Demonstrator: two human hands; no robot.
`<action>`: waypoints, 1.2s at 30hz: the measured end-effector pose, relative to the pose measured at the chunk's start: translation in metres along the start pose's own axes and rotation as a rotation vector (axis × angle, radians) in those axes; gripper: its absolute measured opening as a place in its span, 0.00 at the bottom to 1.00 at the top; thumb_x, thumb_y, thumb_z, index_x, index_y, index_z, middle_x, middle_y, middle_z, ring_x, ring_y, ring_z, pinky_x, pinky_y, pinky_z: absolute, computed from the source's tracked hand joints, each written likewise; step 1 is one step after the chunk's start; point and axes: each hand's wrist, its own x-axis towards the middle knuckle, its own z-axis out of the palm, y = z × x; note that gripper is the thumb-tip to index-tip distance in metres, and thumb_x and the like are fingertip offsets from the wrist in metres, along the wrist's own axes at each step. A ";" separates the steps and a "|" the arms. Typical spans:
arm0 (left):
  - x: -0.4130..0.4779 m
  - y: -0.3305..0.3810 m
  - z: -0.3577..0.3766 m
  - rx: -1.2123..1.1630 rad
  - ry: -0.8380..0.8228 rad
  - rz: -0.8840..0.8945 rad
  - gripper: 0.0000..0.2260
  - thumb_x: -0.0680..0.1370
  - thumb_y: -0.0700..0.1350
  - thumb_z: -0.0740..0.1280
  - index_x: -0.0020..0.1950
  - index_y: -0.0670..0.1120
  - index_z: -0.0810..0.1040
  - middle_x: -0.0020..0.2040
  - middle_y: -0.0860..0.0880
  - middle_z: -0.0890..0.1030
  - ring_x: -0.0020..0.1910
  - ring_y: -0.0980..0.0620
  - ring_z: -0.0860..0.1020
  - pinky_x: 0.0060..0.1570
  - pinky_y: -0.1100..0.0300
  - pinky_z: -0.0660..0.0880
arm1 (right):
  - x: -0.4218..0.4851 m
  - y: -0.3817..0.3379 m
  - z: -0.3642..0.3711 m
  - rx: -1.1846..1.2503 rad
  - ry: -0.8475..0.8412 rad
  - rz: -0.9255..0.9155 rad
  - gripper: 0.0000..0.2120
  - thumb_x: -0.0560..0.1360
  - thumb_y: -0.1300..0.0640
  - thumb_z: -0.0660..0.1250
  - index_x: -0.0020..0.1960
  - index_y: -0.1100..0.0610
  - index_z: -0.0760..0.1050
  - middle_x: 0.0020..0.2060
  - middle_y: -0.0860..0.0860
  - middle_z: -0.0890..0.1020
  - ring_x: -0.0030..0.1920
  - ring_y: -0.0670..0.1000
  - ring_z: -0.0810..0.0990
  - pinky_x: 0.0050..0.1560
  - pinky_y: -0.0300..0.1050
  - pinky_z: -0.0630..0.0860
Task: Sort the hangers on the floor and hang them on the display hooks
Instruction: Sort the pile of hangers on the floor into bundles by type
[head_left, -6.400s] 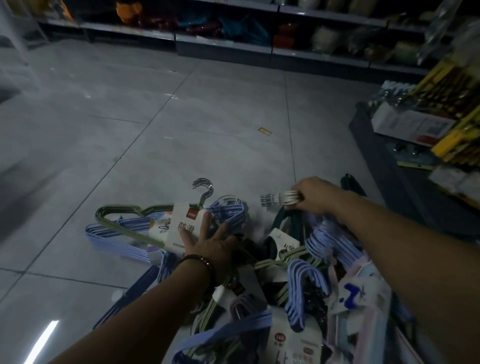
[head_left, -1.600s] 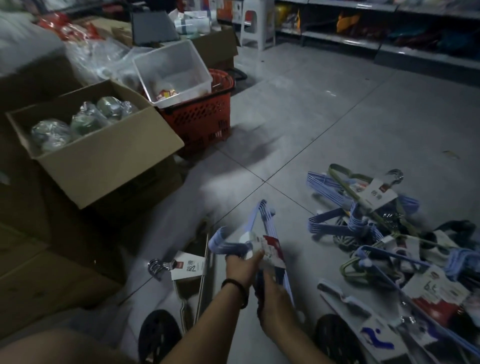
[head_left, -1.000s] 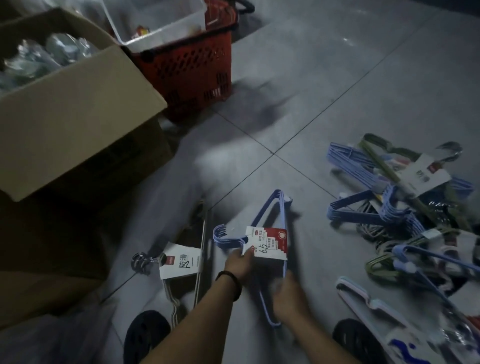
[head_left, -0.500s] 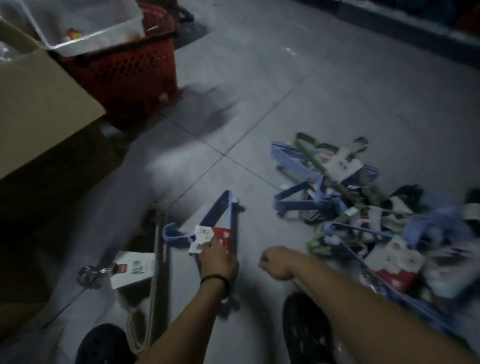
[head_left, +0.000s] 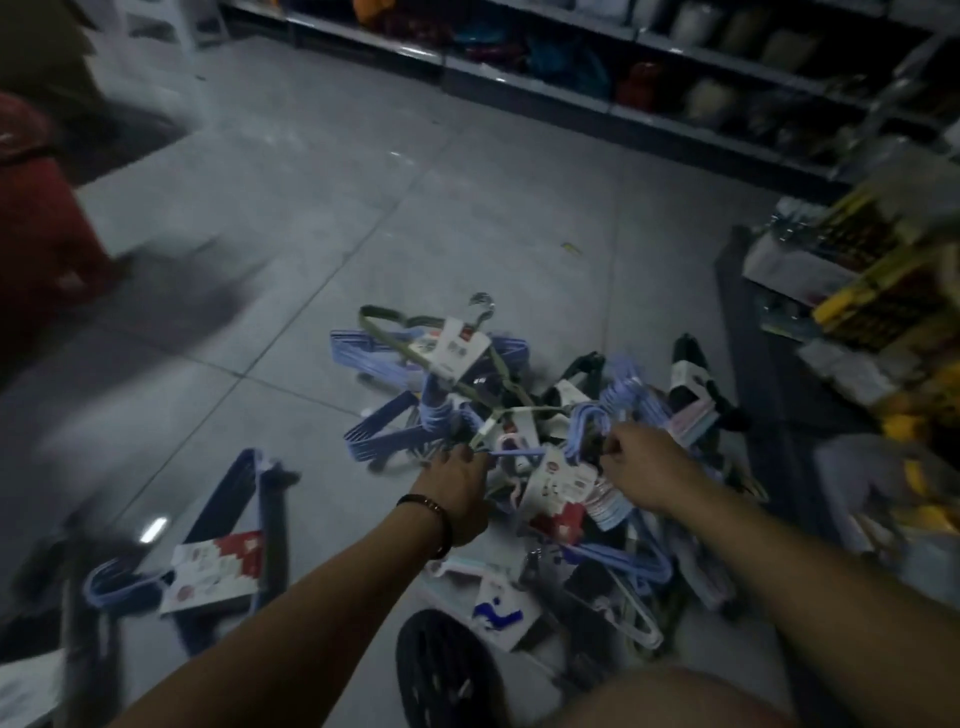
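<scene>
Down at the bottom edge there's a bare knee (head_left: 675, 696) and a dark perforated shoe (head_left: 447, 670), with both forearms reaching out over the grey tiled floor (head_left: 363, 208). Off to the near left lies a bundle of dark blue plastic hangers with a red-and-white card label (head_left: 215, 566), on its own and well apart from the rest.

Just past the shoe is the tangled pile of blue, lilac and green plastic hangers (head_left: 384, 431), card labels mixed in. The left hand (head_left: 457, 480), thin dark bracelet (head_left: 434, 512) on the wrist, has its fingers curled round a thin pale-blue hanger bar (head_left: 514, 453) in the pile. The right hand (head_left: 644, 470) is curled up tight against a bunch of lilac hangers (head_left: 592, 421) — too blurry to tell if it actually has hold of one.

Further left, a red plastic basket (head_left: 36, 234) sits at the frame edge, smeared by blur, so can't see what's in it. On the right, a low rack holds yellow packs (head_left: 878, 296) and a white box (head_left: 784, 270) — contents unclear. At the back, long grey shelving (head_left: 571, 78) carries dim, blurry goods.
</scene>
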 end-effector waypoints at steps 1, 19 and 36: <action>0.016 0.011 0.000 0.023 0.008 -0.004 0.29 0.78 0.57 0.69 0.76 0.50 0.67 0.73 0.41 0.69 0.70 0.36 0.69 0.69 0.43 0.70 | -0.004 0.017 0.011 0.008 0.060 0.032 0.15 0.80 0.48 0.66 0.63 0.54 0.78 0.58 0.58 0.80 0.55 0.60 0.80 0.51 0.50 0.78; 0.099 0.039 0.016 0.125 -0.147 -0.014 0.16 0.84 0.54 0.62 0.70 0.50 0.73 0.63 0.41 0.82 0.59 0.39 0.81 0.55 0.51 0.77 | -0.016 0.026 0.109 -0.050 0.286 -0.016 0.23 0.82 0.37 0.58 0.69 0.50 0.70 0.76 0.57 0.63 0.76 0.60 0.54 0.71 0.58 0.67; -0.071 0.058 -0.043 0.096 0.245 -0.113 0.18 0.79 0.42 0.69 0.67 0.53 0.74 0.64 0.44 0.78 0.55 0.40 0.82 0.51 0.46 0.83 | -0.046 0.006 0.047 0.163 0.085 0.098 0.19 0.81 0.47 0.65 0.70 0.51 0.72 0.71 0.55 0.68 0.64 0.60 0.76 0.60 0.56 0.77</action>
